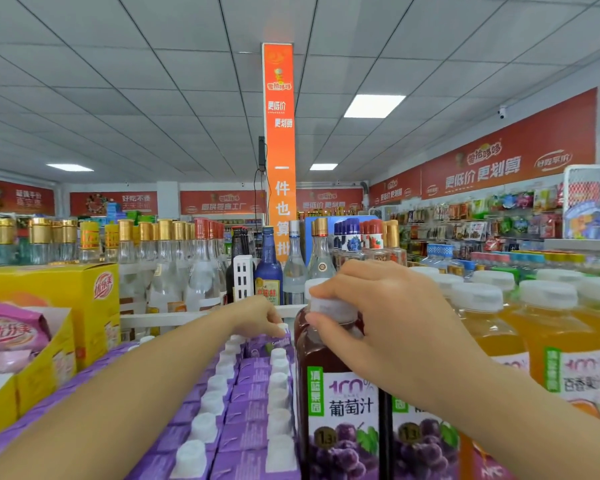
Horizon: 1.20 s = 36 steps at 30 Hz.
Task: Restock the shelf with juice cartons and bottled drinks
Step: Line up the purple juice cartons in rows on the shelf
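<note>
Purple juice cartons (246,403) with white caps stand in rows on the top shelf in front of me. My left hand (257,317) reaches to the far end of the rows and pinches the white cap of the rearmost carton (269,342). To the right stands a dark grape juice bottle (336,393) with a white cap. My right hand (378,313) grips that bottle at its cap and neck. A second grape juice bottle (420,441) stands beside it, partly hidden by my right forearm.
Orange juice bottles (561,341) with white caps fill the shelf at the right. A yellow cardboard box (59,299) with pink packets stands at the left. Behind a white shelf rail (160,318) are several glass liquor bottles (201,268). An orange pillar (279,133) rises behind.
</note>
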Each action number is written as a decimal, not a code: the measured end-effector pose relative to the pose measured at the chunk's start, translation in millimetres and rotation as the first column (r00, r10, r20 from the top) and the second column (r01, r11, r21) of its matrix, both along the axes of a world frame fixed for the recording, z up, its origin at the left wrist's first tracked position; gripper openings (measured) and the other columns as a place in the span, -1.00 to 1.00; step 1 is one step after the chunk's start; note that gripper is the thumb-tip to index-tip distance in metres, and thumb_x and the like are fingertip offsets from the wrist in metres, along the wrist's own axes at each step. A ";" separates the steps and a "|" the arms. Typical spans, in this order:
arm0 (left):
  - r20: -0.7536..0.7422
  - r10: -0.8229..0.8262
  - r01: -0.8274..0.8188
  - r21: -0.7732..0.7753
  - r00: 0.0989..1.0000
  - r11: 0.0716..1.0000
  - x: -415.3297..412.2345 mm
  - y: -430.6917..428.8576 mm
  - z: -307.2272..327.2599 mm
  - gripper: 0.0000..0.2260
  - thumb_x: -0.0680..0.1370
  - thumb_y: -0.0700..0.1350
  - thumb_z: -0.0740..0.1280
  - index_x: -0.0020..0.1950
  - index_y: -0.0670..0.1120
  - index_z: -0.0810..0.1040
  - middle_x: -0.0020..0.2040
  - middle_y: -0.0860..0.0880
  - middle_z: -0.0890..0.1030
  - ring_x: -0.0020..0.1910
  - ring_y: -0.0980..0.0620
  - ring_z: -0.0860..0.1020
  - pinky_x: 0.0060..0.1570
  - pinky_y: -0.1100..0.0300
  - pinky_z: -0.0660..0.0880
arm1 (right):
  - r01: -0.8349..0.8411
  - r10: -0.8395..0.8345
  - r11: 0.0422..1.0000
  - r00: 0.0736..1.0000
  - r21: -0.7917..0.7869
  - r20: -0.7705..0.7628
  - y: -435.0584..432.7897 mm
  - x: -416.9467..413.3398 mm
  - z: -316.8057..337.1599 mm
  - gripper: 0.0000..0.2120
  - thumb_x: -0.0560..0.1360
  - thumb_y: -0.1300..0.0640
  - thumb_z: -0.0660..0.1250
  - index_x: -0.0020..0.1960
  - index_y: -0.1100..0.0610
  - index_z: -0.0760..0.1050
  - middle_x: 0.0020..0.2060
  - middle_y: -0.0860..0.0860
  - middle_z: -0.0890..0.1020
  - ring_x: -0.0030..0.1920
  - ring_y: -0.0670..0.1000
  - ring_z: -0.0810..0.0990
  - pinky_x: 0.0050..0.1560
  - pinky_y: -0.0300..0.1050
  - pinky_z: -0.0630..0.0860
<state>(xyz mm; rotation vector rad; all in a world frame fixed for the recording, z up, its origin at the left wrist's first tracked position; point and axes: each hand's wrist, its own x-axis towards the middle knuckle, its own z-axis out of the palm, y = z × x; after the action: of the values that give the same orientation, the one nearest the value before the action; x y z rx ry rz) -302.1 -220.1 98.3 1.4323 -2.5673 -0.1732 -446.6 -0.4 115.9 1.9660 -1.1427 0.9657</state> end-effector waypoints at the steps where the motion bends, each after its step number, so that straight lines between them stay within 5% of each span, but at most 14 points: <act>1: -0.031 0.000 -0.001 -0.011 1.000 1.000 3.6 2.0 4.4 -0.77 0.57 -0.12 0.31 -0.07 -0.31 0.55 -0.12 -0.22 0.58 -0.40 0.14 0.30 -0.41 0.31 0.23 | 0.001 -0.001 1.000 1.000 -0.001 -0.003 0.2 -0.1 0.2 -0.66 0.45 -0.12 0.16 -0.12 0.02 0.65 -0.36 -0.14 0.55 -0.35 -0.11 0.52 -0.32 -0.18 0.54; 3: -0.120 -0.025 0.020 -0.041 0.992 0.999 12.8 7.5 15.1 -0.79 0.58 -0.08 0.31 -0.12 -0.21 0.59 -0.28 -0.03 0.48 -0.35 0.11 0.36 -0.34 0.28 0.27 | -0.007 0.007 1.000 1.000 -0.002 -0.005 0.6 0.0 0.3 -0.69 0.46 -0.11 0.18 -0.13 0.01 0.65 -0.36 -0.14 0.56 -0.36 -0.11 0.52 -0.33 -0.21 0.53; 9: -0.524 -0.091 -0.056 -0.257 0.847 0.965 45.2 59.2 45.7 -0.93 0.58 -0.02 0.30 0.03 0.03 0.54 -0.11 0.17 0.56 -0.12 0.18 0.55 -0.26 0.41 0.42 | 0.003 -0.003 1.000 1.000 0.025 0.002 8.3 2.3 2.5 -0.74 0.47 -0.08 0.25 -0.09 0.03 0.66 -0.30 -0.13 0.60 -0.31 -0.07 0.56 -0.30 -0.19 0.49; 14: -0.652 -0.164 -0.068 -0.316 0.740 0.946 62.4 143.6 42.1 -0.90 0.59 -0.08 0.29 0.08 0.00 0.53 -0.08 0.13 0.54 -0.18 0.27 0.49 -0.40 0.53 0.41 | 0.050 -0.047 0.987 0.999 0.151 -0.022 17.3 4.8 8.7 -0.70 0.56 -0.13 0.20 0.13 0.01 0.58 -0.04 -0.11 0.61 -0.06 -0.07 0.54 0.09 -0.12 0.47; 18: -0.684 -0.224 -0.085 -0.388 0.695 0.918 82.2 204.7 21.3 -0.89 0.56 -0.10 0.30 0.05 0.09 0.51 -0.05 0.19 0.54 -0.16 0.34 0.51 -0.32 0.55 0.40 | 0.001 -0.005 0.997 0.998 0.077 0.055 27.6 10.6 2.7 -0.60 0.52 -0.19 0.25 0.23 0.01 0.55 0.15 -0.11 0.61 0.17 -0.09 0.54 0.46 -0.09 0.14; 21: -0.799 -0.269 -0.064 -0.357 0.537 0.932 97.6 242.3 -9.0 -0.88 0.53 -0.10 0.32 0.02 0.10 0.54 -0.04 0.11 0.63 -0.17 0.33 0.58 -0.24 0.49 0.44 | -0.205 0.198 0.978 0.970 0.034 0.144 50.0 25.6 -15.2 -0.52 0.46 -0.17 0.31 0.28 0.06 0.51 0.14 -0.10 0.61 0.17 -0.10 0.54 0.28 -0.21 0.29; 25: -0.876 -0.272 0.047 -0.277 0.398 0.960 107.1 281.4 -52.3 -0.80 0.43 -0.01 0.29 0.04 0.07 0.56 -0.10 0.18 0.68 -0.10 0.23 0.62 -0.14 0.41 0.48 | -0.468 0.394 0.846 0.871 0.256 0.294 74.5 47.2 -50.5 -0.52 0.43 -0.02 0.44 0.32 -0.05 0.44 0.06 -0.25 0.56 0.06 -0.24 0.54 0.10 -0.34 0.48; 28: -0.932 -0.183 0.077 -0.167 0.314 0.983 108.4 296.3 -84.6 -0.79 0.42 -0.01 0.29 0.04 0.06 0.57 -0.11 0.17 0.68 -0.12 0.21 0.63 -0.17 0.39 0.50 | -0.581 0.415 0.722 0.798 0.376 0.436 85.7 53.9 -74.3 -0.60 0.37 0.02 0.49 0.15 -0.16 0.45 -0.09 -0.19 0.59 -0.09 -0.20 0.60 -0.01 -0.28 0.54; 36: -0.987 0.150 0.178 0.157 0.052 0.971 104.8 319.7 -159.3 -0.78 0.31 0.08 0.37 -0.08 0.18 0.69 -0.03 -0.02 0.70 -0.06 0.02 0.64 -0.01 0.05 0.55 | -0.728 0.322 0.513 0.655 0.455 0.684 111.5 65.0 -145.2 -0.79 0.33 -0.01 0.55 -0.10 -0.08 0.56 -0.24 -0.08 0.64 -0.26 -0.09 0.60 -0.18 -0.28 0.51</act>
<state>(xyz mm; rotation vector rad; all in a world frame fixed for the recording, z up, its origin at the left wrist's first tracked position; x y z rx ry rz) -197.3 99.7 -61.1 0.7138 -1.2726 -1.1068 -381.7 111.1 -29.3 2.9483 -1.3168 1.6761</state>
